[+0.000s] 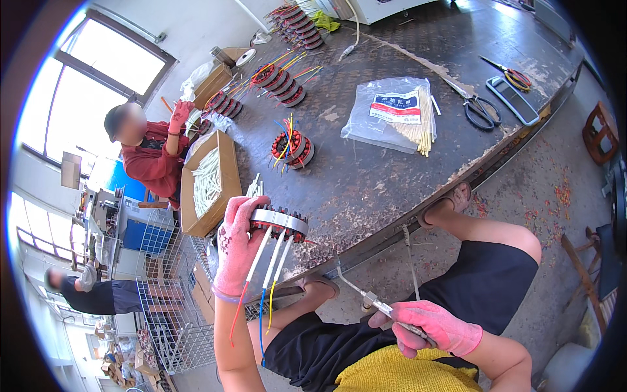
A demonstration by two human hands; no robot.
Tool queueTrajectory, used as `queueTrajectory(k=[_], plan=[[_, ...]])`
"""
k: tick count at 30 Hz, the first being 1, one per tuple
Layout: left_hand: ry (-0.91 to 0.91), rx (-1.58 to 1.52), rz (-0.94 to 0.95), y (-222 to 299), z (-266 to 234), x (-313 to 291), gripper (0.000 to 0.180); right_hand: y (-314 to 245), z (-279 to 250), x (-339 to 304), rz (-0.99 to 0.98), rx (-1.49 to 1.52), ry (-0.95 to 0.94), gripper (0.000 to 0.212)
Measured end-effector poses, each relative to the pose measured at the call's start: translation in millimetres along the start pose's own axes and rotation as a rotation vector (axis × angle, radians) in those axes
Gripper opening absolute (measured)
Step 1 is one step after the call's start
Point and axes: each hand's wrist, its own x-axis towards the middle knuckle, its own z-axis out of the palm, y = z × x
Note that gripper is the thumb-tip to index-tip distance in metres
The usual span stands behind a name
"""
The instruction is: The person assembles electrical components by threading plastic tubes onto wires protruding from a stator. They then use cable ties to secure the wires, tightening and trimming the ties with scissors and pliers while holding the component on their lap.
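My left hand [236,245], in a pink glove, is closed around a motor stator [281,221] and holds it raised by the near left part of the table. Three white-sleeved leads [269,260] hang from the stator, ending in red, blue and yellow wire. In my pink-gloved right hand [439,325] is a slim metal air gun [380,304], gripped above my lap. Its thin bent nozzle points up toward the table edge, apart from the stator. On the table just beyond my left hand sits a pair of stacked stators [292,150] with coloured wires.
A carton [225,171] of white sleeves stands at the left. More stator stacks [281,85] are farther back. Right of centre lie a bag of cable ties [392,112], black-handled scissors [482,112] and a phone [513,100]. A co-worker [151,153] sits across the table. A wire cart [173,307] stands left.
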Motion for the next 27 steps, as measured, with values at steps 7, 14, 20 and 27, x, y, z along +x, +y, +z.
queueTrajectory(k=[7,14,20,27], plan=[[-0.003,0.001,-0.036,4.8,-2.6,0.4,0.053,0.2,-0.6,-0.3,-0.004,-0.009,-0.023,0.046],[0.001,0.02,-0.012,4.0,-3.2,1.2,0.053,1.5,-2.4,0.3,-0.014,-0.001,-0.035,0.047],[-0.006,0.015,-0.023,5.0,-4.7,1.6,0.055,2.7,-2.3,1.9,-0.023,0.001,-0.044,0.048],[-0.01,0.032,-0.019,1.8,-5.7,-0.1,0.056,-2.7,1.8,1.6,-0.019,-0.039,-0.018,0.049]])
